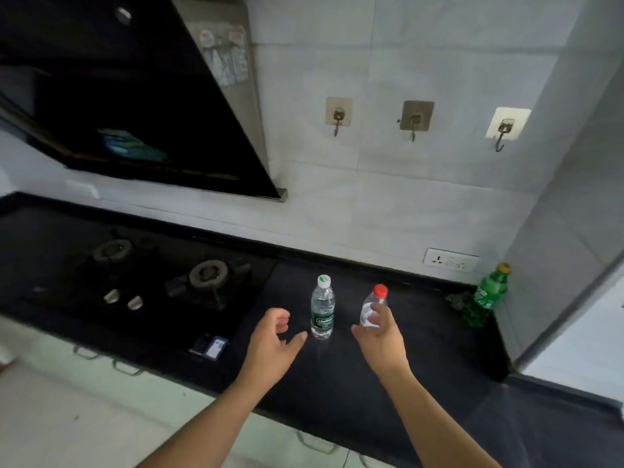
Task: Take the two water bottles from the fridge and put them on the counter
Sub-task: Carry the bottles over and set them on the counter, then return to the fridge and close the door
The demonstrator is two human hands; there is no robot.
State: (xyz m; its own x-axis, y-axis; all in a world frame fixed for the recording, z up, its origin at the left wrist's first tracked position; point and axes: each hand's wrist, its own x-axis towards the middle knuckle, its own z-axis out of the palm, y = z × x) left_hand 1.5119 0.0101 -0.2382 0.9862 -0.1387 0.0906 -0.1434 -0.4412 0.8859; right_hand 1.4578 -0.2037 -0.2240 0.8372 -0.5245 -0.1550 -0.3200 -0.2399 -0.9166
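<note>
- Nearest: both forearms reach in from the bottom edge over the black counter, front part bare under them.
- L hand hangs just left of the white-cap bottle, fingers spread apart and curled, nothing in it. Thumb tip is near the bottle base; can't tell if it touches, looks just clear.
- White-cap bottle stands upright on the counter by itself, dark label facing front. My read: this one is done.
- R hand is closed around the lower body of the red-cap bottle, fingers wrapped over the front.
- Red-cap bottle is upright w/ a slight lean, just right of the white-cap one, the two apart, not touching. Its base is hidden behind the hand, so can't tell if it sits on the counter yet or is a bit above.
- Progress, as a judgement: both bottles are out of the fridge and at the counter; approx. all that's left is to seat the red-cap one (if not down) and let go.
- Left of the hands: small dark card/box near the counter edge, then gas hob w/ two burners and two knobs.
- Far right corner: green bottle, not part of the job.
- Farthest: tiled wall w/ socket and three stick-on hooks; range hood upper left. Fridge not in view.
</note>
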